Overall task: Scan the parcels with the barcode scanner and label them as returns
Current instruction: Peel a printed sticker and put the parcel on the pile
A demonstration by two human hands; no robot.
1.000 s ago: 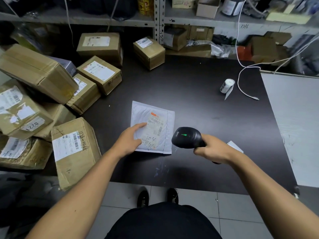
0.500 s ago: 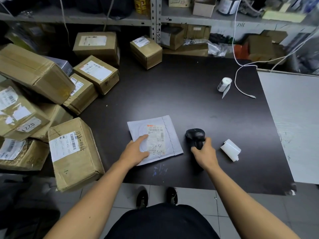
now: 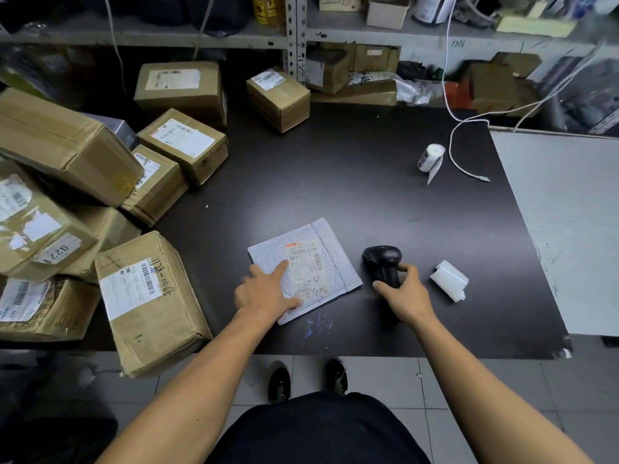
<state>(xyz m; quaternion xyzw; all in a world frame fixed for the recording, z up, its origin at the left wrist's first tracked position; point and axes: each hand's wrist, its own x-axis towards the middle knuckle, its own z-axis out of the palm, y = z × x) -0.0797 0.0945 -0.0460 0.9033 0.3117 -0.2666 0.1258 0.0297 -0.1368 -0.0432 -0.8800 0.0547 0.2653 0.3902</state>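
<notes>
A grey padded mailer [image 3: 330,249] with a printed shipping label lies flat on the dark table [image 3: 351,182] near its front edge. My left hand [image 3: 266,291] rests on the mailer's near left part with straight fingers, the index finger touching the label's edge. To the right, the black barcode scanner [image 3: 383,262] lies on the table with its head pointing away. My right hand [image 3: 403,294] holds its handle with curled fingers. A roll of white labels [image 3: 430,157] stands at the far right of the table.
Several taped cardboard parcels [image 3: 147,296] are heaped along the table's left side and back left. A small white plastic piece [image 3: 449,279] lies right of the scanner. A white cable [image 3: 464,162] trails by the roll. A light grey board [image 3: 569,222] adjoins the table's right edge. Shelving stands behind.
My right hand has lowered the scanner from above the mailer down onto the table to its right. The mailer has turned slightly under my left hand.
</notes>
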